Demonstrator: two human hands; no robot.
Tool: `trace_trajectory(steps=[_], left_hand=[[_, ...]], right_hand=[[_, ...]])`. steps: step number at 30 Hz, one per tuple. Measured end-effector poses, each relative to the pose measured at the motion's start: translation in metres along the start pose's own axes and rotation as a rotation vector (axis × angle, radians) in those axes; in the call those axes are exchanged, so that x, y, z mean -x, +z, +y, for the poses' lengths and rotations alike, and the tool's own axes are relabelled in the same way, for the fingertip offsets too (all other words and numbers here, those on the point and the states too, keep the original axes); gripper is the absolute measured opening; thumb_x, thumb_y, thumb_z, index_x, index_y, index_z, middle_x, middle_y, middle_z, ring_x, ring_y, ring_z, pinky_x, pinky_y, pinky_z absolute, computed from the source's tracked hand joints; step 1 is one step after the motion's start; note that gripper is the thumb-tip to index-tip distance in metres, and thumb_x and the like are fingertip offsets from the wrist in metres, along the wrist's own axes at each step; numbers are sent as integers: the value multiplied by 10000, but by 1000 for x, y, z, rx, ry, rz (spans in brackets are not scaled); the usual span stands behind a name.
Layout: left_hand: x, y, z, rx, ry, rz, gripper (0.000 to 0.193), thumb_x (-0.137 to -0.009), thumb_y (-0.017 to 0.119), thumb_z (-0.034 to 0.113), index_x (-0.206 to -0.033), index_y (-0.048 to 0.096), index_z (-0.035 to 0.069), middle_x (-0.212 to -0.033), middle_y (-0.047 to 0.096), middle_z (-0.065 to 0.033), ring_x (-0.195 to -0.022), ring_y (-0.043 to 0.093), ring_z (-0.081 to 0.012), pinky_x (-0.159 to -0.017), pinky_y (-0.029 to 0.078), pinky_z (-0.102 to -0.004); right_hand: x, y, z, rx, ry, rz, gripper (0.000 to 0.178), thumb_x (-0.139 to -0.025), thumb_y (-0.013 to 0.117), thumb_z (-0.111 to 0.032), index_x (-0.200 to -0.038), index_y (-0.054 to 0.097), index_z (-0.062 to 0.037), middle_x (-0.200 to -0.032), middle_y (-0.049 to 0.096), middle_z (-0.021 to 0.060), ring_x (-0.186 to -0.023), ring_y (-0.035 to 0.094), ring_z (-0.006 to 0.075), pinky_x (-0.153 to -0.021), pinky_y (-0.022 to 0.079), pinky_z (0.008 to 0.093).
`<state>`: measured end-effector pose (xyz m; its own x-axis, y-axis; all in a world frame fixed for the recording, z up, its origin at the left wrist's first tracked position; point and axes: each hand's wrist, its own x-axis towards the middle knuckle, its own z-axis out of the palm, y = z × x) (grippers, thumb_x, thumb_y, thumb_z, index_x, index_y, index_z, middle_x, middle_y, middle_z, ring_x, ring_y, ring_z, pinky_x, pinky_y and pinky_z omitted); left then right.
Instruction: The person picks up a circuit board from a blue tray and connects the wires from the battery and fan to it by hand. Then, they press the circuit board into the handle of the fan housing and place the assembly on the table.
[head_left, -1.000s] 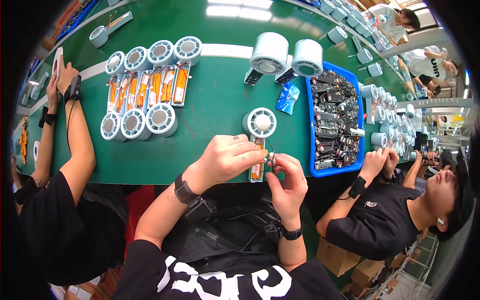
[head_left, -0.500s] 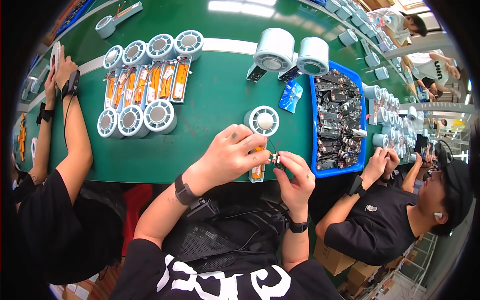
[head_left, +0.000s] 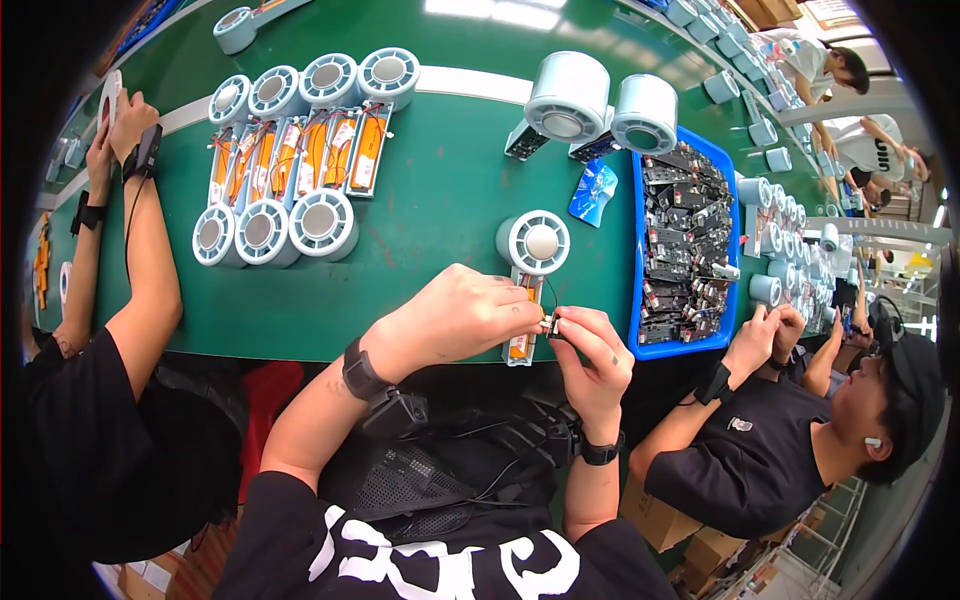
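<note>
In front of me at the table's edge lies a handheld fan with a round pale-blue head [head_left: 534, 243] and an open handle holding an orange battery [head_left: 521, 346]. My left hand [head_left: 462, 316] reaches across the handle, its thumb and finger pinched at a small wire connector [head_left: 547, 321]. Close against it, my right hand [head_left: 594, 362] grips a small dark circuit board [head_left: 554, 328] between thumb and fingers. The fingertips of both hands meet just right of the handle, and they partly hide the joint between connector and board.
Several open fans [head_left: 322, 224] with orange batteries lie in rows at left. Two fans [head_left: 566, 97] stand ahead, beside a blue card [head_left: 594, 193]. A blue tray [head_left: 688, 350] of dark boards is at right. Co-workers' arms [head_left: 150, 250] flank me on both sides.
The view has shifted slightly, so the tabletop things appear a little further right. My left fingers have come down closer to the connector and board; my right hand keeps its grip.
</note>
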<state>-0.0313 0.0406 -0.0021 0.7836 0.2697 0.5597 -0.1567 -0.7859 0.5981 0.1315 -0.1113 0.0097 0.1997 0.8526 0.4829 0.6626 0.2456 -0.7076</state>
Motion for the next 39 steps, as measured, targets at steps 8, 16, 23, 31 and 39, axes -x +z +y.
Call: trace_trajectory(steps=[8,16,23,31,39], left_hand=[[-1,0,7,1,-37,-15,116,-824,734,107,-856,638,51,-765,639,-65,-699,683,-242,-585,547,-347],[2,-3,4,11,-52,-82,136,-860,699,160,-847,610,59,-798,661,-52,-730,692,-213,-587,533,-354],[-7,-11,10,-38,-46,251,167,-764,784,19,-890,674,15,-792,687,-112,-678,688,-240,-570,538,-330],[-6,6,14,391,-300,541,233,-767,770,-38,-980,705,29,-856,711,-83,-753,685,-234,-639,555,-314],[-12,-4,6,99,-145,380,194,-770,786,3,-931,684,38,-849,704,-63,-768,653,-251,-671,543,-336]], right_hand=[[-1,1,-2,3,14,13,411,-700,777,134,-1063,702,-42,-1066,722,126,-934,704,302,-803,573,364],[-1,6,-2,-13,-12,43,415,-701,778,138,-1069,694,-34,-1074,721,135,-936,706,307,-807,576,367],[6,3,-2,-62,74,84,448,-736,750,167,-1146,668,7,-1142,690,196,-1031,695,295,-894,572,381],[4,13,-7,-182,193,200,428,-744,754,150,-1138,680,2,-1131,705,171,-1015,701,264,-891,567,340],[6,17,-8,-240,190,189,462,-784,712,182,-1215,630,36,-1239,638,214,-1098,655,263,-977,528,379]])
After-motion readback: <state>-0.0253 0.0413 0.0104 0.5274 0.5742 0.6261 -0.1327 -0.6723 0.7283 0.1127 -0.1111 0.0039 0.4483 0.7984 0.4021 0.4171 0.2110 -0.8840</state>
